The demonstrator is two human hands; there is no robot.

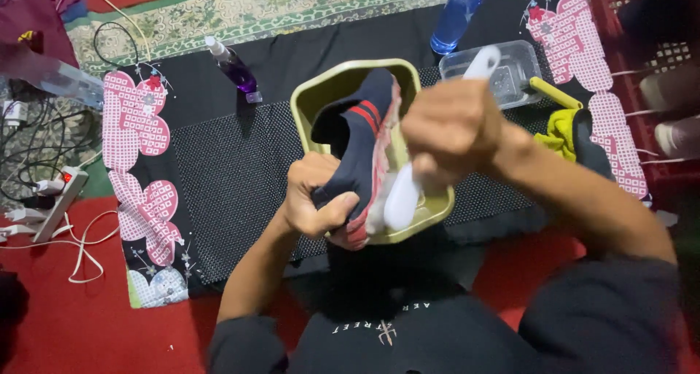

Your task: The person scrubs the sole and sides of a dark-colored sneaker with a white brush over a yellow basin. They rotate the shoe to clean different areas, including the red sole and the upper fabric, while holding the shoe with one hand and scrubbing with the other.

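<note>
Head view — purple spray bottle [235,68], blue bottle [456,13] flank basin [313,97].

Left hand [315,199] clenched, thumb on top, forearm low. Right hand [452,130] fisted, wrist bent, forearm raised.

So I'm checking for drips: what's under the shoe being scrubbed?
A yellow-green basin sits directly under the navy shoe, resting on a dark dotted mat. The shoe, the left hand and the right hand with its white brush hide the basin's floor.
</note>
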